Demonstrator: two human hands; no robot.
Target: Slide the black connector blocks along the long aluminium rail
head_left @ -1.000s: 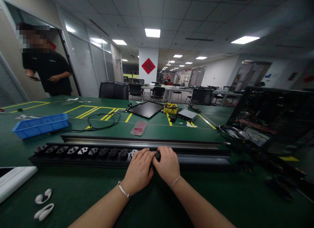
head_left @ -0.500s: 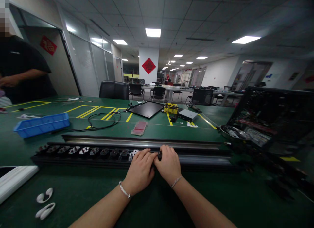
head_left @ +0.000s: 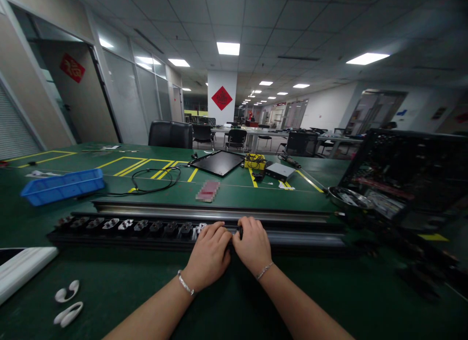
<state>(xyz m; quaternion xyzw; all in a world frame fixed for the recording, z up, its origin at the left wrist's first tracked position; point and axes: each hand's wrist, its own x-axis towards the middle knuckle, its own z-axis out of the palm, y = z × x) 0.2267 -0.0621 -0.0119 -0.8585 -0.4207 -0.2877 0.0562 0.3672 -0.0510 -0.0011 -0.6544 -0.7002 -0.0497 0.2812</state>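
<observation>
A long black metal channel [head_left: 307, 238] lies across the bench before me. Several socket-like modules [head_left: 141, 226], black, grey and white, sit in a row along its left half. My left hand [head_left: 211, 245] is closed over the channel just right of the pale module [head_left: 201, 228], fingers bent together; whatever lies under them is hidden. Beside it, my right hand [head_left: 253, 242] pinches a small dark part [head_left: 240, 231] between thumb and fingers at the channel. Most of that part is covered, so its kind does not show. A narrow gap separates the two hands.
Behind the channel lies another metal rail [head_left: 153, 212]. A blue bin [head_left: 64, 185], a cable [head_left: 146, 190], a flat black screen [head_left: 219, 162], a yellow box [head_left: 255, 161] and a grey box [head_left: 280, 171] stand farther back. An open computer case [head_left: 405, 174] is at right, white earbuds [head_left: 69, 314] at front left.
My right hand has shifted slightly right, widening the gap from my left hand, which stays nearly in place. The person at the far left has walked out of view.
</observation>
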